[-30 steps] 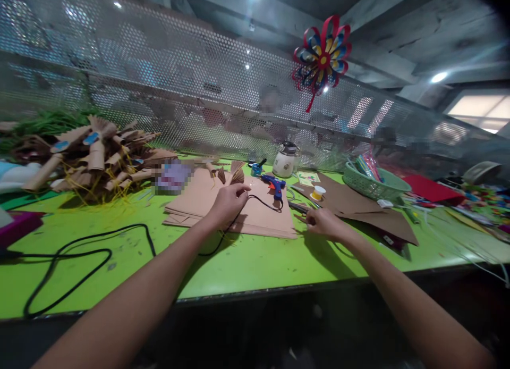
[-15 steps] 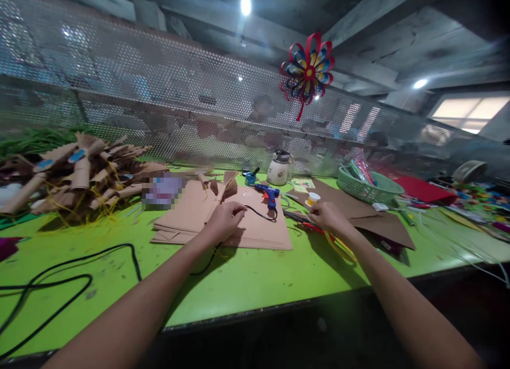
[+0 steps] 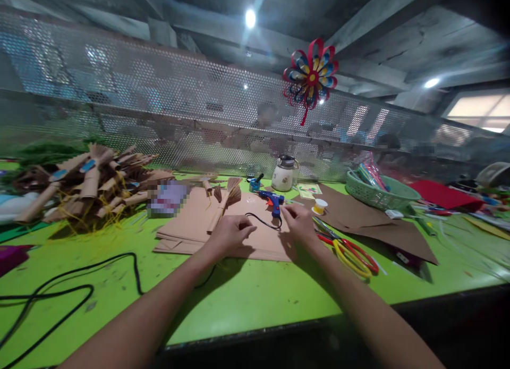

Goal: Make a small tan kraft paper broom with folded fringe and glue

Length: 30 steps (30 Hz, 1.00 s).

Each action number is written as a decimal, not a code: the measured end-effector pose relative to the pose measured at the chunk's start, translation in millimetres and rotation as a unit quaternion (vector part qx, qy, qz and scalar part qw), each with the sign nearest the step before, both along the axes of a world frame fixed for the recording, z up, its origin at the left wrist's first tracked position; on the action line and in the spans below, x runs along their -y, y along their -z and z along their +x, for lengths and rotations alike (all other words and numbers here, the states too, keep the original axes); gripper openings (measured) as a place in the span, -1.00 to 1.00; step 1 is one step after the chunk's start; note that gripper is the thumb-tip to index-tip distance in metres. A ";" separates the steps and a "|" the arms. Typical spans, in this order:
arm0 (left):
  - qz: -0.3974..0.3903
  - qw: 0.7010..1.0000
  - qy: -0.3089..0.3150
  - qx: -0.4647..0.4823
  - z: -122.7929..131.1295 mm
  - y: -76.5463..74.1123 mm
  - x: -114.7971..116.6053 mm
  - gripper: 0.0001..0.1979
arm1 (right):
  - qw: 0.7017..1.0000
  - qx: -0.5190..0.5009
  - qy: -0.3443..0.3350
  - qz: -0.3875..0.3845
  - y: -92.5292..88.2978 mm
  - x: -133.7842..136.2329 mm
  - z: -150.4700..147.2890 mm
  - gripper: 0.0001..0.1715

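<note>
My left hand (image 3: 231, 234) is over the stack of brown cardboard sheets (image 3: 179, 220), thumb and fingers pinched together; whatever they hold, if anything, is too small to make out. Just behind it lies a rolled brown paper figure (image 3: 223, 204) with a fan-shaped pleated top. My right hand (image 3: 299, 223) hovers at the right part of the stack, fingers a little apart and nothing visible between them. Close to its fingertips is a blue glue gun (image 3: 274, 202) with an orange trigger and a black cord. Scissors with red and yellow handles (image 3: 353, 256) rest right of that hand.
Many paper figures with yellow threads (image 3: 99, 183) are heaped at left. A black cable (image 3: 135, 268) loops across the green table (image 3: 247, 310). Behind are a white jug (image 3: 282, 175) and a small spool (image 3: 320, 206); a green basket (image 3: 378, 194) and brown paper (image 3: 398, 236) are at right.
My right hand has moved left, away from the scissors and spool, towards the glue gun. My left hand stays pinched, a little nearer to me on the stack.
</note>
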<state>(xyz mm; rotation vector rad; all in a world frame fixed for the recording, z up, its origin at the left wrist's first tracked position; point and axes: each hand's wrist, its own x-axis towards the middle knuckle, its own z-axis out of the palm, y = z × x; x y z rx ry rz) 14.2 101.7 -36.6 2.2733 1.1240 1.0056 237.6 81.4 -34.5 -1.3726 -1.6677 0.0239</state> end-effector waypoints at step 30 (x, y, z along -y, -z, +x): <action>0.115 0.948 0.111 -0.276 -0.2 -0.6 34.8 -0.82 | 0.992 0.048 -0.081 0.088 23.5 21.4 -14.4 -0.76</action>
